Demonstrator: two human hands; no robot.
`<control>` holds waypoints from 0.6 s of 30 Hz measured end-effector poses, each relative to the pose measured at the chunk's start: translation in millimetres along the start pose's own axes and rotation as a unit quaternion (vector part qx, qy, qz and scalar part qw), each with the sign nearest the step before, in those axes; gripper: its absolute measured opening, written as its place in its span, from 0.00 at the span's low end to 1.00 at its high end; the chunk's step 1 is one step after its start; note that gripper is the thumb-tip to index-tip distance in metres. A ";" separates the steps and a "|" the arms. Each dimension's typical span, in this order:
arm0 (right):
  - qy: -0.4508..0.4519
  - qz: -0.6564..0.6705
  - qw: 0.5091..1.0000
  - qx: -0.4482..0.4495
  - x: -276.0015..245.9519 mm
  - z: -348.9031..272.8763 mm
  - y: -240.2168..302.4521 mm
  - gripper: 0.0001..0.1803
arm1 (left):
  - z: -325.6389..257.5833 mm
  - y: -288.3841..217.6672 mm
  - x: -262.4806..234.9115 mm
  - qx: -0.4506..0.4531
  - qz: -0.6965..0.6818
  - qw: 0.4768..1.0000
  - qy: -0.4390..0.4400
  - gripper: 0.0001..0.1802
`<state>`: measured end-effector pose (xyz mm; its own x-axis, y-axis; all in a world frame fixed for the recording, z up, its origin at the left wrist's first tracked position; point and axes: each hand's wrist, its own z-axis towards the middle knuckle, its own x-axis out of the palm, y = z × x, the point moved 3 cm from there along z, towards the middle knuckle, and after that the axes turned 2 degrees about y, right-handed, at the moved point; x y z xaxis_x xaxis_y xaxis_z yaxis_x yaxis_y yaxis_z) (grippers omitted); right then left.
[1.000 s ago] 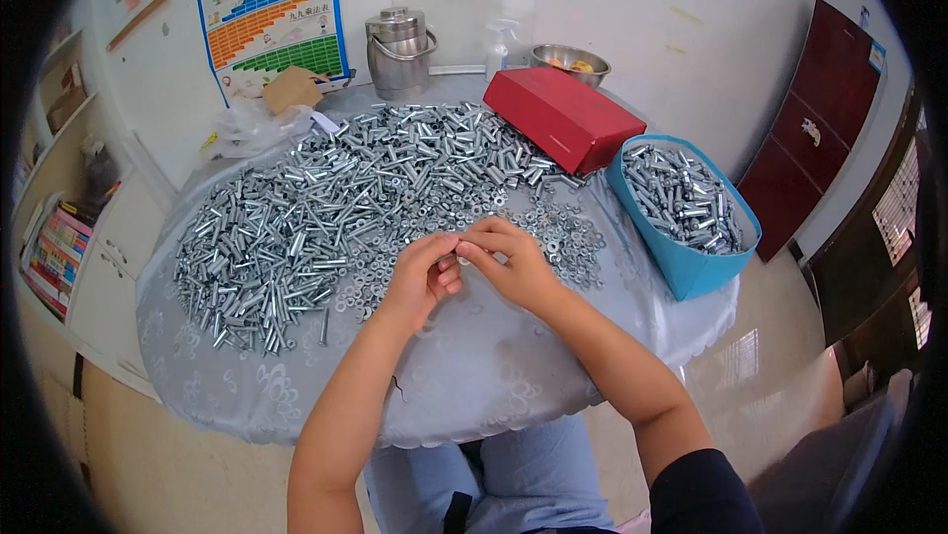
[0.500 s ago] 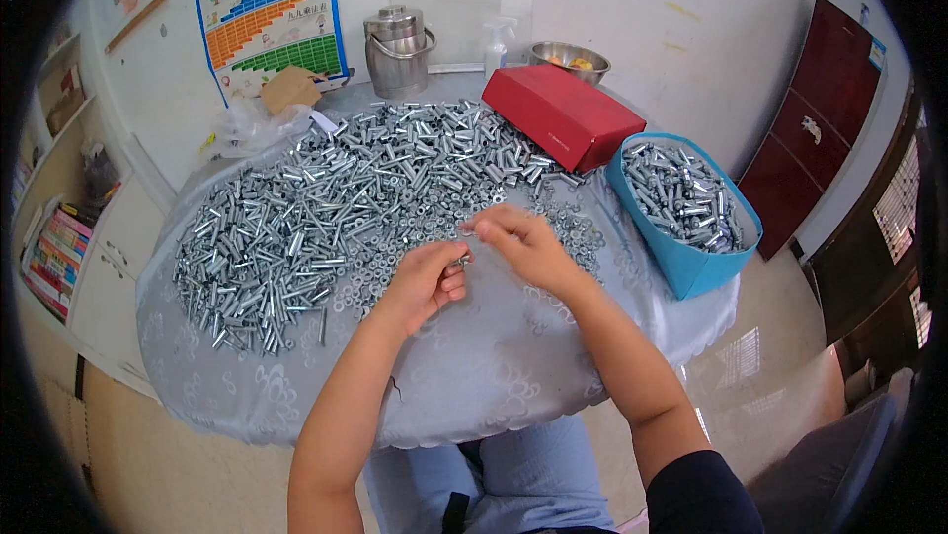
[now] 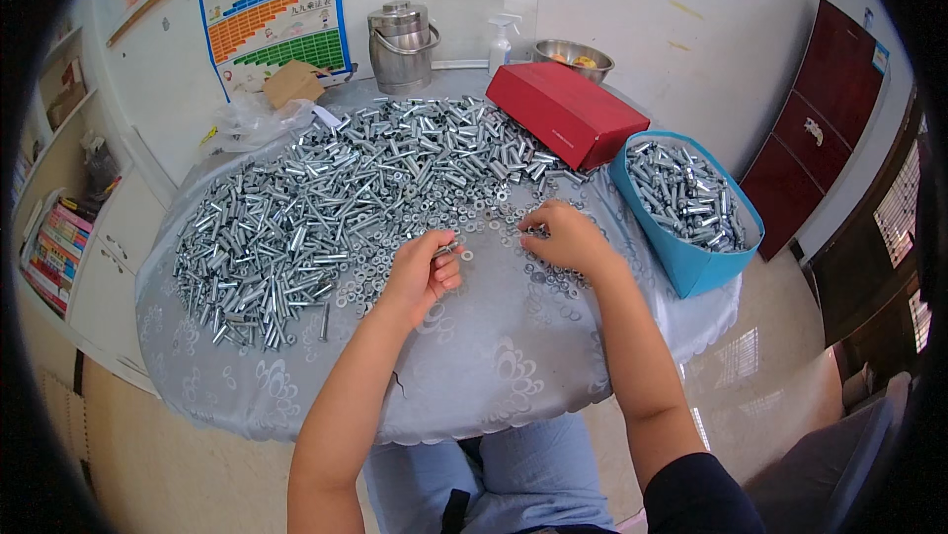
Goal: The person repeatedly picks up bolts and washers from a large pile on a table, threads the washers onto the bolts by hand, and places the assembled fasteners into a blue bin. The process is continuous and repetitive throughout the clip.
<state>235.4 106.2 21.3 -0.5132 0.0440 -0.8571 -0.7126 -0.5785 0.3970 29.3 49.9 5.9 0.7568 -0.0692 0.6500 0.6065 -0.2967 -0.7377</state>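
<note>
My left hand [image 3: 420,272] is closed around a small silvery bolt [image 3: 444,250], mostly hidden by the fingers, held just above the table in front of me. Beside its fingertips shows a ring-shaped washer [image 3: 467,256]. Further right, my right hand [image 3: 568,238] reaches down into a spread of loose washers [image 3: 558,282], thumb and fingers drawn together; what they pinch is hidden. A wide heap of silvery metal sleeves and bolts [image 3: 286,228] covers the left and far part of the table, with more small rings along its near edge.
A red box [image 3: 568,110] lies at the heap's far right. Next to it stands a blue bin [image 3: 681,263] filled with metal sleeve bolts. Behind are a steel pot [image 3: 400,50], a spray bottle [image 3: 500,48] and a metal bowl [image 3: 583,52]. A plastic bag [image 3: 257,124] lies far left.
My right hand has moved away from the left, rightward and down to the loose washers. The left hand has stayed near its place, slightly turned, still gripping the bolt.
</note>
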 end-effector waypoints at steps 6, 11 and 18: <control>0.161 0.033 0.986 0.013 -10.0 -6.3 9.1 0.13 | 1.1 2.4 0.7 -0.003 0.021 1.000 -0.004 0.11; 0.200 -0.011 0.978 0.065 -9.9 -11.6 13.6 0.13 | 0.1 4.3 1.7 -0.019 0.029 0.999 -0.004 0.11; 0.080 0.163 0.983 -0.023 -10.4 -1.0 36.9 0.11 | 1.3 6.0 -0.8 -0.023 0.044 0.999 -0.005 0.11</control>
<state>214.9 83.6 44.6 -0.6260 -0.2767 -0.7291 -0.4986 -0.5769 0.6470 32.6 49.4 0.7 0.8094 -0.0886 0.5805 0.5250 -0.3340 -0.7829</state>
